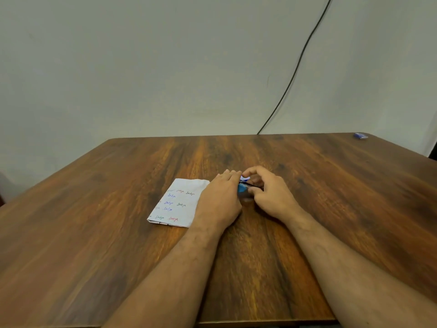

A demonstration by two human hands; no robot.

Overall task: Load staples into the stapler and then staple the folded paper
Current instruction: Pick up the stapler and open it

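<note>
1. Wood-grain table [307,185] fills the lower view, backed by a pale wall [142,67] with a black cable [300,60] running down it.
2. Folded paper [179,202] lies flat near the middle, covered in coloured handwriting, its long axis running away from the person, leaning slightly right.
3. Left hand [220,197] rests over the paper's right edge, fingers laid over the stapler; I cannot tell whether they grip it.
4. Right hand [267,190] sits just beside the left, thumb and curled fingers pinching the stapler.
5. Blue stapler [243,188] sits between both hands, just right of the paper, mostly hidden; its pointing direction is unclear.
6. Small blue box [361,135] sits at the far right corner, well apart.
</note>
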